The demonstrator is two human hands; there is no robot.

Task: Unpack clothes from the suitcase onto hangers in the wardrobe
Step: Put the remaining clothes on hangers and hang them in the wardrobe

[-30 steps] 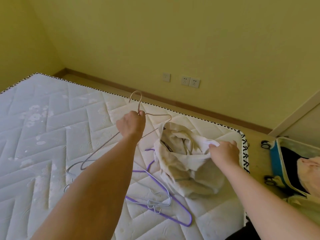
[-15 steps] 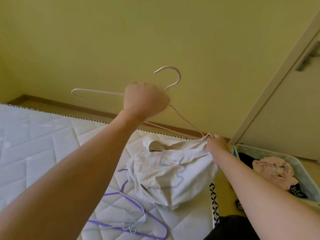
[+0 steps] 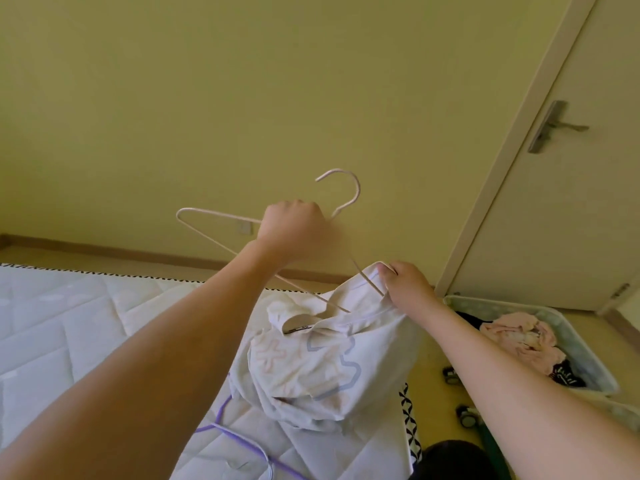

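Observation:
My left hand [image 3: 294,230] grips a pale pink wire hanger [image 3: 204,226] just below its hook, held up in front of the yellow wall. The hanger's right arm runs down into the neck opening of a white T-shirt [image 3: 332,362] with pink and blue line prints. My right hand [image 3: 403,284] pinches the shirt's shoulder edge and lifts it over that hanger arm. The rest of the shirt hangs bunched above the mattress corner. The open suitcase [image 3: 571,344] lies on the floor at the right, with a pink garment [image 3: 519,341] and dark clothes inside.
A white quilted mattress [image 3: 69,341] fills the lower left. Purple and white hangers [image 3: 239,441] lie on it below the shirt. A closed door with a metal handle [image 3: 547,128] stands at the right, behind the suitcase. Suitcase wheels [image 3: 465,415] rest on the floor.
My left hand has raised the hanger off the mattress and turned it hook-up. My right hand has lifted the shirt's shoulder onto the hanger's right arm. My view has swung right and upward.

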